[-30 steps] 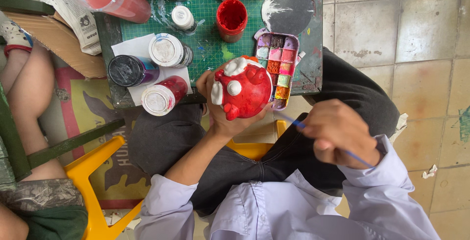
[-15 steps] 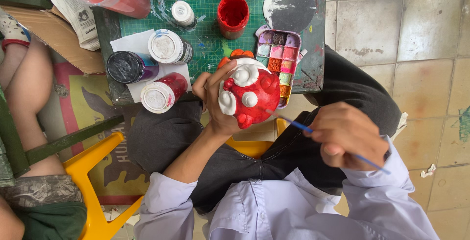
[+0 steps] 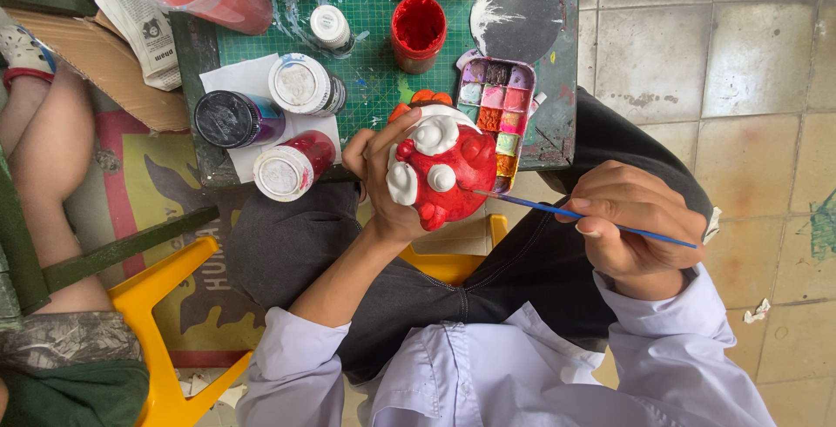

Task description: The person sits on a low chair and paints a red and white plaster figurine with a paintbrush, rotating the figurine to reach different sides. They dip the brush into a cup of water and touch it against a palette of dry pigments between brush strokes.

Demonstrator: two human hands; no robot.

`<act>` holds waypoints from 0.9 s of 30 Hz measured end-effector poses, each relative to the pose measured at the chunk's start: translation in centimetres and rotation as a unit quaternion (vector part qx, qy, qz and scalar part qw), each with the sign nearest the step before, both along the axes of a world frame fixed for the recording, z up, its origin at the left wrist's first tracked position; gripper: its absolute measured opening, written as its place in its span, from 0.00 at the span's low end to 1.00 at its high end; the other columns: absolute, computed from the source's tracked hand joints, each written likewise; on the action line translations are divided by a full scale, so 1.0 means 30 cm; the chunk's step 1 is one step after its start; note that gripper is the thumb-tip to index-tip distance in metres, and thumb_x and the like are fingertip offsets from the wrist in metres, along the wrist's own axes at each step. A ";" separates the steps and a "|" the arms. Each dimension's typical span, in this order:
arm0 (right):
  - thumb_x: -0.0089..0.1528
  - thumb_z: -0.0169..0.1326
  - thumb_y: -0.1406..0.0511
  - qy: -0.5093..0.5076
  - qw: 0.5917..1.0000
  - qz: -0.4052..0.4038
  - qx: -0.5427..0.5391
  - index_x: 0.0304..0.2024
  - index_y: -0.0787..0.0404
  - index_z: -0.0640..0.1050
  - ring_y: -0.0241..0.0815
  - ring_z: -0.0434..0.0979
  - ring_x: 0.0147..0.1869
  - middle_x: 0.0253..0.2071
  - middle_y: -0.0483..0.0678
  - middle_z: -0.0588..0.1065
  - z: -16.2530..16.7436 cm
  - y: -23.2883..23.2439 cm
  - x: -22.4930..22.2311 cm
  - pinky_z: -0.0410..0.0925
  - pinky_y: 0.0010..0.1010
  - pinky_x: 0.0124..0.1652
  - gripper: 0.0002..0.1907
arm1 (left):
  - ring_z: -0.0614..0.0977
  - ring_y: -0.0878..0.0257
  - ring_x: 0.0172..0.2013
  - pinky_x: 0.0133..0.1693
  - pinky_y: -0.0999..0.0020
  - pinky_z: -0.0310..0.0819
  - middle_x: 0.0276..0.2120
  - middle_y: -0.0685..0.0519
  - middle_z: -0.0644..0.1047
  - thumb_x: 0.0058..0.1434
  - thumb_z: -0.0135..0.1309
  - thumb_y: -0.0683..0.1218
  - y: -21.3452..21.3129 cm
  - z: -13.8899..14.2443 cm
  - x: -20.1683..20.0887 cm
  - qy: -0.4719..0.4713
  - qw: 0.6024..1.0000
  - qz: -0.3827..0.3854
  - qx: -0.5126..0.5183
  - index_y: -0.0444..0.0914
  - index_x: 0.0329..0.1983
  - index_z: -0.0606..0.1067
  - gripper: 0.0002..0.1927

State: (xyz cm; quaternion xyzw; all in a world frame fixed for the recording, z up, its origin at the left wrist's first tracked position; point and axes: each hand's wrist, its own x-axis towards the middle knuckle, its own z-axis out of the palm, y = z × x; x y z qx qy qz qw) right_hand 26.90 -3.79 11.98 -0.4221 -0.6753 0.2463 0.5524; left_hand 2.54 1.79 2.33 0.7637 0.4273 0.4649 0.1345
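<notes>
Two hands are busy over my lap: my left hand (image 3: 383, 185) is clamped around a red-and-white figurine (image 3: 440, 166), fingers wrapped behind it and thumb over its top edge, holding it just in front of the near edge of the tabletop (image 3: 557, 144). My right hand (image 3: 631, 227) is closed on a thin blue paintbrush (image 3: 583, 215), pinched between thumb and fingertips, and the brush tip touches the figurine's right side.

Compared with half a second ago, the figurine has turned a little in my left hand, so its white knobs now face up and left, and the brush tip has come in to meet the red surface where before it hung just short of it. My right hand sits in much the same place by my knee.

Just beyond the figurine lies a small paint palette (image 3: 496, 109) with pink, purple, orange and green wells, resting on the green cutting mat (image 3: 370, 61). An open pot of red paint (image 3: 418, 31) stands beside it. To the left, three paint bottles lie on white paper (image 3: 235, 79): one with a black cap (image 3: 228, 119), and two with white caps (image 3: 300, 85) (image 3: 287, 168). A yellow stool (image 3: 161, 305) shows under my legs.
</notes>
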 end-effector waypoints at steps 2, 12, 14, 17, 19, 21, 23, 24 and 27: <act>0.69 0.59 0.68 0.005 1.000 -0.005 0.003 0.38 0.72 0.76 0.45 0.79 0.29 0.29 0.55 0.76 -0.005 0.002 0.003 0.72 0.30 0.31 0.10 | 0.60 0.56 0.62 0.65 0.59 0.52 0.65 0.54 0.67 0.59 0.70 0.62 0.000 0.002 -0.004 -0.005 1.000 -0.005 -0.007 0.45 0.62 0.66 0.36; 0.66 0.61 0.71 -0.007 1.000 0.028 -0.006 0.38 0.74 0.76 0.48 0.80 0.31 0.30 0.57 0.77 0.010 0.018 0.012 0.74 0.33 0.33 0.08 | 0.67 0.61 0.65 0.65 0.56 0.50 0.63 0.53 0.68 0.55 0.73 0.66 0.022 0.046 -0.025 0.010 0.999 -0.031 0.023 0.43 0.64 0.64 0.44; 0.66 0.60 0.71 -0.004 0.999 0.048 -0.022 0.39 0.74 0.76 0.48 0.80 0.31 0.31 0.57 0.77 0.017 0.020 0.014 0.74 0.33 0.34 0.09 | 0.66 0.61 0.65 0.65 0.56 0.51 0.63 0.52 0.68 0.56 0.73 0.66 0.022 0.050 -0.023 0.008 0.999 -0.030 0.022 0.43 0.65 0.64 0.44; 0.65 0.59 0.71 0.000 0.999 0.042 -0.022 0.39 0.74 0.77 0.49 0.81 0.34 0.32 0.57 0.77 0.029 0.018 0.010 0.75 0.32 0.34 0.08 | 0.64 0.59 0.65 0.65 0.58 0.52 0.63 0.53 0.67 0.57 0.72 0.66 0.020 0.046 -0.020 0.008 0.999 -0.024 0.021 0.45 0.65 0.64 0.43; 0.65 0.58 0.71 -0.022 0.998 0.051 -0.021 0.39 0.73 0.77 0.50 0.81 0.37 0.32 0.56 0.77 0.041 0.011 0.004 0.76 0.34 0.36 0.07 | 0.61 0.57 0.64 0.66 0.59 0.53 0.64 0.53 0.67 0.57 0.72 0.65 0.016 0.042 -0.017 0.010 1.000 -0.013 0.011 0.48 0.65 0.65 0.40; 0.64 0.58 0.71 -0.067 0.994 0.085 -0.027 0.39 0.73 0.77 0.51 0.81 0.38 0.32 0.54 0.78 0.068 -0.009 -0.001 0.75 0.37 0.39 0.07 | 0.62 0.57 0.63 0.65 0.59 0.52 0.64 0.53 0.68 0.54 0.70 0.68 0.014 0.040 -0.015 -0.007 1.000 -0.015 0.006 0.47 0.65 0.64 0.43; 0.64 0.58 0.71 -0.081 0.990 0.117 -0.012 0.38 0.71 0.77 0.51 0.82 0.39 0.33 0.54 0.78 0.086 -0.008 -0.007 0.76 0.40 0.41 0.06 | 0.63 0.58 0.64 0.64 0.58 0.52 0.64 0.52 0.68 0.55 0.69 0.69 0.015 0.041 -0.017 -0.008 1.000 -0.015 0.009 0.46 0.64 0.64 0.44; 0.64 0.58 0.71 -0.087 0.987 0.132 -0.007 0.38 0.71 0.77 0.52 0.82 0.39 0.34 0.54 0.78 0.094 -0.007 -0.011 0.76 0.41 0.42 0.06 | 0.64 0.59 0.64 0.65 0.58 0.52 0.64 0.52 0.68 0.56 0.70 0.68 0.017 0.042 -0.019 -0.001 1.000 -0.015 0.014 0.45 0.64 0.64 0.43; 0.65 0.57 0.69 -0.090 0.994 0.016 -0.054 0.39 0.70 0.76 0.49 0.82 0.39 0.35 0.52 0.77 0.119 -0.004 -0.021 0.76 0.37 0.41 0.07 | 0.67 0.59 0.65 0.64 0.56 0.51 0.63 0.52 0.68 0.57 0.70 0.69 0.023 0.043 -0.025 0.020 0.999 -0.023 0.020 0.44 0.63 0.66 0.42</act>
